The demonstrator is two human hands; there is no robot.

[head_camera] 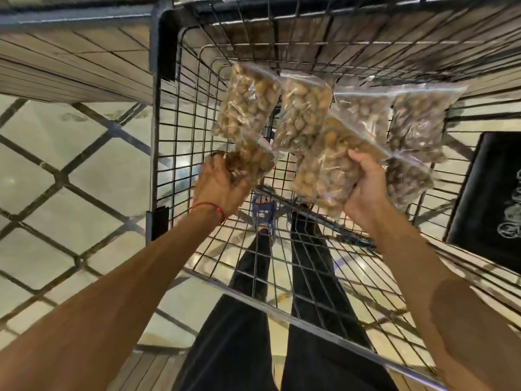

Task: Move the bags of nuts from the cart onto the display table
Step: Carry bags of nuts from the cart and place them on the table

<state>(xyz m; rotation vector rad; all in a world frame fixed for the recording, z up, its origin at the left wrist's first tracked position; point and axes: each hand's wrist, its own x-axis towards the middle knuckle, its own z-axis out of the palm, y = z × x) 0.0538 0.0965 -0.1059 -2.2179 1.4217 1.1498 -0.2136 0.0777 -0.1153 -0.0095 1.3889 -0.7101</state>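
Wire cart (191,122), clear bags of nuts (417,122) lying inside

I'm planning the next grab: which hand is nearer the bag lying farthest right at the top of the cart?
Right. The right hand is just below and left of the far-right bag. The left hand is farther off, by the left wall of the cart.
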